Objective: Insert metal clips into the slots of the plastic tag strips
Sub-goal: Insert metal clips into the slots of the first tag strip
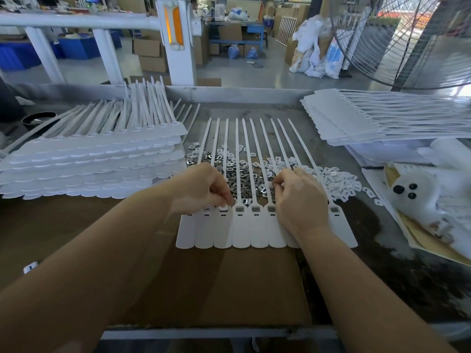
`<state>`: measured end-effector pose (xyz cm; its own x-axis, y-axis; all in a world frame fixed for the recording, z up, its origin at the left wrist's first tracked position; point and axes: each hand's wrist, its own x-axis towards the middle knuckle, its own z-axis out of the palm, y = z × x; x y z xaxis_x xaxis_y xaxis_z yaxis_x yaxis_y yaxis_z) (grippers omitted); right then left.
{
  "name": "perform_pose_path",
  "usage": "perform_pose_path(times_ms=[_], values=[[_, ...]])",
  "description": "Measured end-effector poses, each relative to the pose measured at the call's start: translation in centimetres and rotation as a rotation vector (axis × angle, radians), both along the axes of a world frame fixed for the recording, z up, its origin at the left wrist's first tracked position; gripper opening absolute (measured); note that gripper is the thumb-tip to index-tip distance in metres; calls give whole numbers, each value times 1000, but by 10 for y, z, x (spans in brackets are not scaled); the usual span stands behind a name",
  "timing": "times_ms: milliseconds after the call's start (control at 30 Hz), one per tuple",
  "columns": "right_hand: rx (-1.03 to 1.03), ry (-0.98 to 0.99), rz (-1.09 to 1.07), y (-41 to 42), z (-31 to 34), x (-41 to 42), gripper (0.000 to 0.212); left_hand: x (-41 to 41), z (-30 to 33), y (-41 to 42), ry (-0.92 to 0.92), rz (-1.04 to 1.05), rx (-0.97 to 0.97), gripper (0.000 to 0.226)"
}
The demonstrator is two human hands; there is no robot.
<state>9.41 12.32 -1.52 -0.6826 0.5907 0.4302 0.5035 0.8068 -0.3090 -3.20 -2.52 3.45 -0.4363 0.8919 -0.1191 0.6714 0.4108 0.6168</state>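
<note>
A joined row of white plastic tag strips (240, 231) lies flat on the bench, tails pointing away from me. Behind its slotted heads lies a heap of metal clips (240, 178), with small white plastic pieces (339, 182) to the right of them. My left hand (204, 188) has curled fingers and pinches a metal clip (223, 207) at the slot of the third strip from the left. My right hand (299, 197) rests over the right strips with its fingers curled at the edge of the clip heap; what they hold is hidden.
A tall stack of tag strips (96, 159) fills the left of the bench. Another stack (382, 118) lies at the far right. Brown cardboard (211, 284) covers the near bench. White bags and a paper sheet (433, 212) lie at the right. A large fan (407, 42) stands behind.
</note>
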Motion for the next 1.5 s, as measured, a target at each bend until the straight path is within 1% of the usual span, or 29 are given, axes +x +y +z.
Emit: perform_pose_path(times_ms=[100,267,433,600,833,933,1033,1200,1267,1400,1500], values=[[2,-5,-3,0,0,-1,17,-2,1,1,2,-16,2,22],[5,-8,1,1,0,0,17,-8,6,1,-78,-47,-26,19],[11,-5,4,1,0,0,17,-5,4,4,-59,-78,-44,22],[1,-13,-2,1,1,0,18,-4,-3,-1,-37,-61,15,27],[6,-11,-2,0,1,1,18,-6,-4,2,-48,-19,1,17],[3,-11,-3,0,1,0,18,-6,-2,5,-22,-9,-47,18],[1,-13,1,0,1,0,17,-6,-2,3,-40,1,-40,17],[0,-23,-3,0,1,0,18,-6,-5,2,14,19,-44,10],[4,-25,-3,0,2,0,18,-6,-4,-1,-21,24,-30,10],[2,-22,-4,0,2,1,18,-9,-3,-3,-104,155,73,12],[0,-22,-3,0,2,1,18,-3,-5,3,-81,173,103,8]])
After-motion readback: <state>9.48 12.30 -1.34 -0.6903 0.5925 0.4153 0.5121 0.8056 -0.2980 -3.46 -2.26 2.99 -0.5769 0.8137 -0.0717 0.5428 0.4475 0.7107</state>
